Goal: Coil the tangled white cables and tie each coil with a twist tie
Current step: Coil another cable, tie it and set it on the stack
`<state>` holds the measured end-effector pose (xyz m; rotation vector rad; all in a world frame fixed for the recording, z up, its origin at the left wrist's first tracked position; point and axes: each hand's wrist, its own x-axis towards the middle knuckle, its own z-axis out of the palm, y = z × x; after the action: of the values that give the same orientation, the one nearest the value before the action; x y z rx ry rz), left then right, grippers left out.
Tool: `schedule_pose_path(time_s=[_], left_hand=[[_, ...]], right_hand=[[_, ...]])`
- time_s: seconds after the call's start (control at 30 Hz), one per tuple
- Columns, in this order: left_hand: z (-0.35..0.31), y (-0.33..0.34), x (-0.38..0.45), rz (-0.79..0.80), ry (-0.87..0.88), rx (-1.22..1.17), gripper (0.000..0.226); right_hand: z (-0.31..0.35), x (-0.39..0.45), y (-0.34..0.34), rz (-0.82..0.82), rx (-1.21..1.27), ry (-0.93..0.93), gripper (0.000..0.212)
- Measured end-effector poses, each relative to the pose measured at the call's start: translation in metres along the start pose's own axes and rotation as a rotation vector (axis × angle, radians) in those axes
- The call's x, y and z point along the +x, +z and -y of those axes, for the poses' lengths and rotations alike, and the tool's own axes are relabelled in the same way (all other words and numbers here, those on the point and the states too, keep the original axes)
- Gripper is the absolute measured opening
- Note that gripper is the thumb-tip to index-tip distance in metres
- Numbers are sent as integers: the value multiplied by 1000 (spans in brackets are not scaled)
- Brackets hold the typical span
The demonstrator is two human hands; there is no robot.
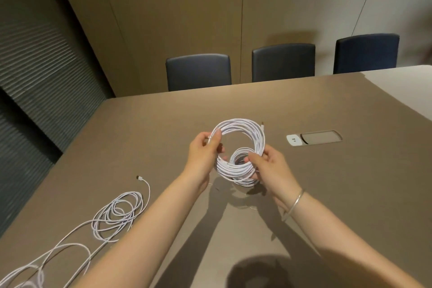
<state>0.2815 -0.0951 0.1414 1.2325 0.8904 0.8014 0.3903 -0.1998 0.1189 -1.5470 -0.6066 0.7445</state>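
Matt table (163, 124); seemingly leather chairs (198, 72)

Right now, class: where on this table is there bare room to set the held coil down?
Bare table lies between the coil and the chairs, and right of the right hand below the power socket. Crowded: the near-left corner, under the loose cable.

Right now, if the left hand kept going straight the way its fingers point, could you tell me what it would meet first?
Probably nothing new: the left hand already grips the large cable coil. Beyond it lies bare table, then the leftmost chair, though depth is unclear.
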Motion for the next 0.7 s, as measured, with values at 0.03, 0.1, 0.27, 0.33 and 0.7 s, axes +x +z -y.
schedule_pose_path(time_s=[0.03, 0.1, 0.27, 0.33, 0.7], left_hand=[[5, -1, 6, 13, 5, 70, 18], [16, -3, 18, 63, -19, 177, 20], [48, 7, 56, 79, -136, 357, 31], [67, 13, 77, 83, -181, 384, 33], [108, 39, 125, 5, -452, 269, 19]], right_hand=[[-5, 10, -5, -10, -95, -13, 6], [-13, 29, -15, -10, -243, -7, 10], [-31, 73, -27, -72, -426, -9, 13], [-38, 86, -28, -112, -470, 21, 28], [-90, 156, -30, -47, -572, 152, 19]])
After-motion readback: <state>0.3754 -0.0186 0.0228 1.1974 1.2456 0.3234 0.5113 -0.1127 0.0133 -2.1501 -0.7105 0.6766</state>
